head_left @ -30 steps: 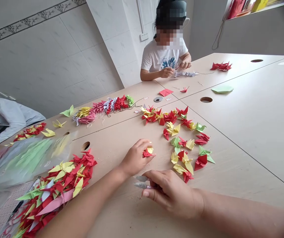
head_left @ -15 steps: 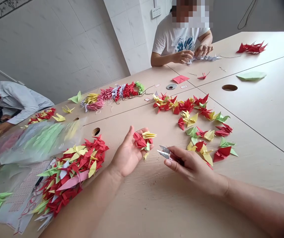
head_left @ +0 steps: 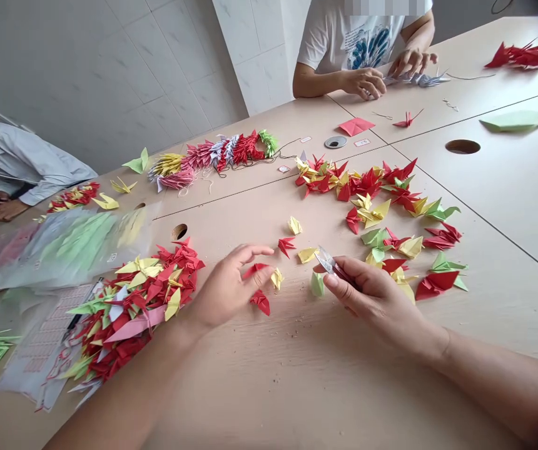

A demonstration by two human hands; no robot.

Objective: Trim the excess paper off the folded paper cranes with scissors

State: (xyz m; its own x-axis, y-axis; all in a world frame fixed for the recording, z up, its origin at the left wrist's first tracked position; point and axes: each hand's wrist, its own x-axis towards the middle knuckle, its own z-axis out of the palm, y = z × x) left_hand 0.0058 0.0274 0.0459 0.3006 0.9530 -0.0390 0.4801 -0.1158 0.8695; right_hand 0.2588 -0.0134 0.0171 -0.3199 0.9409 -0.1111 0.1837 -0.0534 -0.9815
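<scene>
The left hand [head_left: 226, 287] has just let its paper cranes [head_left: 260, 302] drop onto the tabletop [head_left: 297, 375] and now hovers open, holding nothing (they lie scattered just beside it), while the right hand [head_left: 372, 294] pinches small snips [head_left: 328, 261].

One left hand [head_left: 229, 287] and one right hand [head_left: 375, 297] show at lower centre, with one pair of snips [head_left: 326, 260] in the right. Around them lie seven loose paper cranes [head_left: 286, 245]: three red, three yellow, one green. One co-worker [head_left: 358, 44] sits at upper centre, another co-worker [head_left: 29, 162] at far left. The tabletop [head_left: 259, 387] shows three round holes [head_left: 463, 146], one metal disc [head_left: 335, 142] and one red paper square [head_left: 356, 126].
</scene>
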